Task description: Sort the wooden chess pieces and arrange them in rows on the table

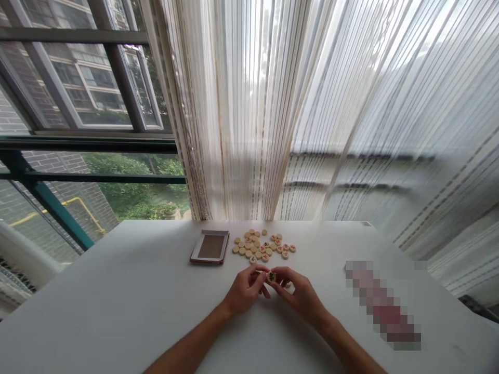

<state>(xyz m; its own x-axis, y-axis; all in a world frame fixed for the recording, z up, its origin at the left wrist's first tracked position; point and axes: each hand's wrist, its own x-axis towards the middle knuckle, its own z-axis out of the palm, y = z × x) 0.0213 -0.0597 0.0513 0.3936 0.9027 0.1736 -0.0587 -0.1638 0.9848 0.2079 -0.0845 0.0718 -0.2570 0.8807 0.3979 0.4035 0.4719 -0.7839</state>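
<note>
Between my two hands, above the white table (148, 285), a round wooden Chinese chess piece (271, 277) shows a dark green character on its face. My right hand (297, 289) pinches it from the right with thumb and forefinger. From the left, my left hand (246, 289) has its bent thumb and forefinger at the piece's edge, while other fingers hang below. Another piece (288, 284) is partly hidden by my right fingers. Just beyond the hands lies a loose spread of pieces (258, 255), some with red or dark characters, others blank side up.
Left of the pieces lies a shallow box or framed case (193, 258) with a brown panel. A blurred-out reddish object (384, 306) rests on the table at the right. Striped sheer curtains (241, 130) hang behind the far edge, beside a window (78, 93).
</note>
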